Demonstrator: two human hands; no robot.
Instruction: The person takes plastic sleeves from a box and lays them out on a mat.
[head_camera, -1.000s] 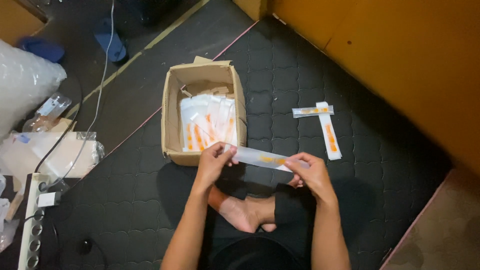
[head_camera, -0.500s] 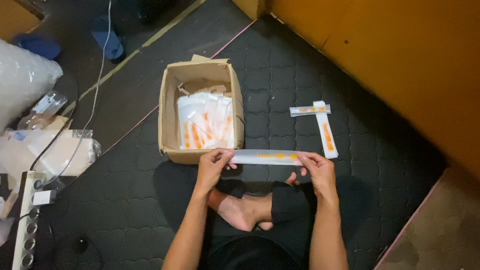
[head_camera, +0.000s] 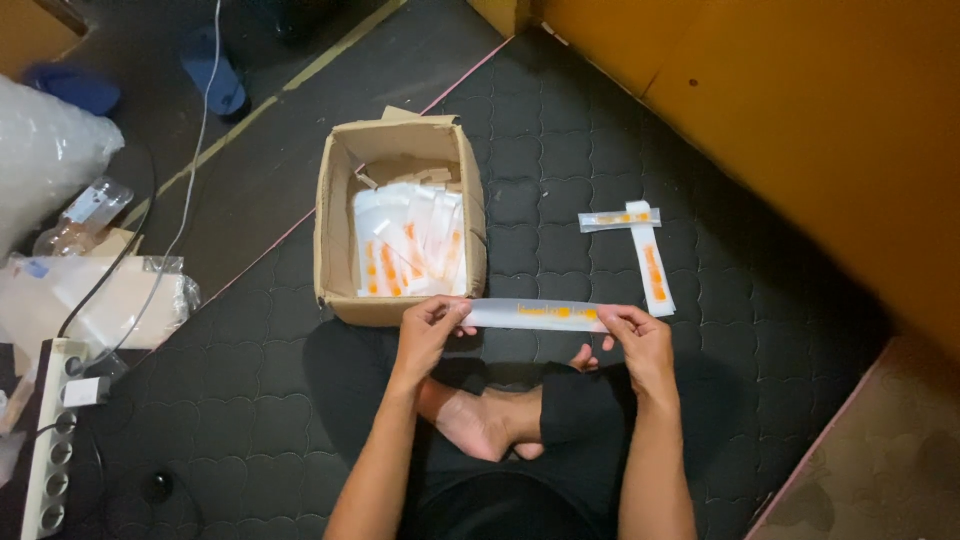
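I hold a long, narrow white packet with orange print (head_camera: 535, 314) stretched level between both hands, just in front of a cardboard box. My left hand (head_camera: 428, 335) pinches its left end and my right hand (head_camera: 640, 340) pinches its right end. The open cardboard box (head_camera: 335, 230) holds several similar white and orange packets (head_camera: 410, 245). Two more such packets (head_camera: 640, 250) lie crossed on the dark quilted mat to the right of the box.
My crossed legs and bare feet (head_camera: 490, 420) rest on the dark mat below the hands. A yellow wall (head_camera: 800, 110) runs along the right. At left are a power strip (head_camera: 50, 440), cables, a plastic bottle (head_camera: 85, 215), plastic bags and blue slippers (head_camera: 215, 70).
The packet has been turned from a slant to level and pulled straight between my hands, which moved slightly down and apart.
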